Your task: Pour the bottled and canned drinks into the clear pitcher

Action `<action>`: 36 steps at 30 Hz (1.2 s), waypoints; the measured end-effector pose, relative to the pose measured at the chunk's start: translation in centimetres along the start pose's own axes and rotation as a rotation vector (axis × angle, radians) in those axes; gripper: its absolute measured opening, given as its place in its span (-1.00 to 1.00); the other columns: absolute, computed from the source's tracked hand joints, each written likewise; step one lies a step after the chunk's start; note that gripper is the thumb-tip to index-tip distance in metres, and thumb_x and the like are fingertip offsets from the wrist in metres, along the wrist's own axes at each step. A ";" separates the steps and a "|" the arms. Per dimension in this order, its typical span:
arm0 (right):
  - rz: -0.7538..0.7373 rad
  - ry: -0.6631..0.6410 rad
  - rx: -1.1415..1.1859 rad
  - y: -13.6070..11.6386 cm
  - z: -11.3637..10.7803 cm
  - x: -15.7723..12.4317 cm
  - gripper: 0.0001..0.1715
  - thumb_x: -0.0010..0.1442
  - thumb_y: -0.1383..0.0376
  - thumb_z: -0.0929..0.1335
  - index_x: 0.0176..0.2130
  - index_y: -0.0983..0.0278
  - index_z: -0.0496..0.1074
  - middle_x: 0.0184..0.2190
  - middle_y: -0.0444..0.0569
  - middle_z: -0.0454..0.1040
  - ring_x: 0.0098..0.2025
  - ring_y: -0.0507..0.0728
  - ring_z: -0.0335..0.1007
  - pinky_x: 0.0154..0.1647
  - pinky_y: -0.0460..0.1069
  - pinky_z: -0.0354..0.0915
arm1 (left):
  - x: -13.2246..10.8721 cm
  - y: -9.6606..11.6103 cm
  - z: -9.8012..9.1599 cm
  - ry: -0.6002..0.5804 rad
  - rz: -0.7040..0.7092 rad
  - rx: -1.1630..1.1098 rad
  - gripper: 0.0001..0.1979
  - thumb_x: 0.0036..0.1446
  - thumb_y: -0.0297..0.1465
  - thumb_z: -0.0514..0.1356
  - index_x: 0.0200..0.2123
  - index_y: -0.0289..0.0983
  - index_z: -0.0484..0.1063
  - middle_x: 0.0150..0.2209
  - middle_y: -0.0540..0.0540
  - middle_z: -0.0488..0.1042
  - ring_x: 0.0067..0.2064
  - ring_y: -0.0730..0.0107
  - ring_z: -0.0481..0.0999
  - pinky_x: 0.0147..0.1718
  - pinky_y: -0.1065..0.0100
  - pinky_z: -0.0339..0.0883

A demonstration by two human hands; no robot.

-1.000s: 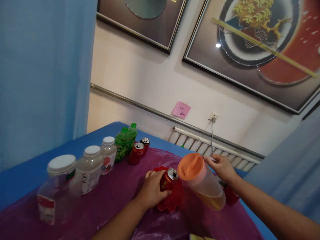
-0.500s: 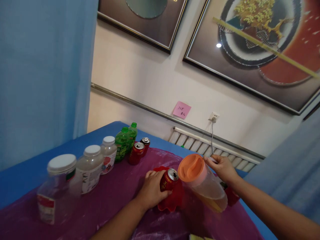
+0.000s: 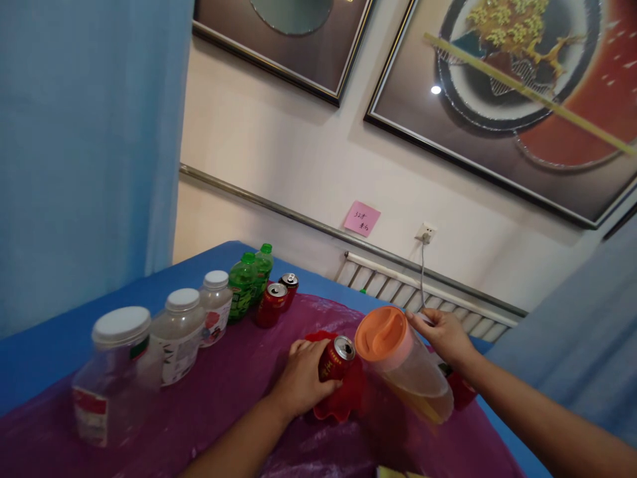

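My left hand (image 3: 303,378) is closed around a red drink can (image 3: 334,362) with an opened silver top. The can is over a red scalloped dish (image 3: 351,395); I cannot tell whether it touches the dish. My right hand (image 3: 445,335) grips the handle side of a clear plastic pitcher (image 3: 423,385) with an orange lid (image 3: 382,334). The pitcher leans left, its lid close to the can's top, with yellowish liquid low inside. Whether any liquid is flowing cannot be made out. Behind the pitcher a red object (image 3: 462,390) is partly hidden.
Clear jars with white lids, the nearest a large jar (image 3: 112,378), line the left side. Green bottles (image 3: 243,289) and two more cans, one a red can (image 3: 272,307), stand farther back. Purple plastic sheeting (image 3: 223,398) covers much of the blue table (image 3: 199,267).
Both hands, the can and the pitcher keep practically the same places. The camera view has shifted very slightly.
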State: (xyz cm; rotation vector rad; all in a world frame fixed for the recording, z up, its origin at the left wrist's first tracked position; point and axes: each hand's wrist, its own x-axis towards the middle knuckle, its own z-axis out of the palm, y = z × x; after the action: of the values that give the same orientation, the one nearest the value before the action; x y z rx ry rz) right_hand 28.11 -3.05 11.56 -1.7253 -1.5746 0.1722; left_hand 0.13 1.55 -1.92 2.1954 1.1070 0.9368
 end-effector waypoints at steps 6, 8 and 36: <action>0.003 0.019 0.022 -0.3 0.2 -0.2 -0.38 0.07 -0.13 0.36 -0.64 0.16 0.02 -0.69 -0.25 -0.04 -0.62 -0.03 -0.12 -0.64 -0.08 -0.11 | 0.0 0.0 -0.1 -0.007 -0.005 -0.001 -0.32 -0.13 -0.24 0.44 0.12 -0.12 0.40 0.05 -0.13 0.57 0.10 -0.03 0.48 0.21 -0.01 0.07; 0.002 0.014 0.017 -0.2 0.1 -0.2 -0.38 0.08 -0.13 0.35 -0.64 0.16 0.03 -0.69 -0.25 -0.03 -0.62 -0.03 -0.11 -0.65 -0.08 -0.10 | 0.0 0.0 -0.1 -0.011 -0.010 0.003 -0.32 -0.12 -0.22 0.44 0.12 -0.13 0.40 0.05 -0.12 0.57 0.10 -0.02 0.48 0.22 -0.01 0.07; -0.006 0.009 -0.041 -0.4 -0.4 -0.5 -0.39 0.10 -0.14 0.34 -0.64 0.15 0.03 -0.71 -0.27 -0.04 -0.64 -0.03 -0.12 -0.66 -0.08 -0.12 | 0.0 0.3 -0.2 -0.026 -0.021 0.022 -0.26 -0.19 -0.27 0.48 0.12 -0.16 0.39 0.09 -0.15 0.55 0.13 -0.02 0.46 0.24 0.03 0.07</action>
State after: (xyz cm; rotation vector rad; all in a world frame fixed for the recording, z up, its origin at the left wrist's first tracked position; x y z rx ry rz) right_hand 27.92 -3.68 11.94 -1.7500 -1.5873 0.1301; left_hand 0.12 1.44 -1.63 2.2034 1.1313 0.8886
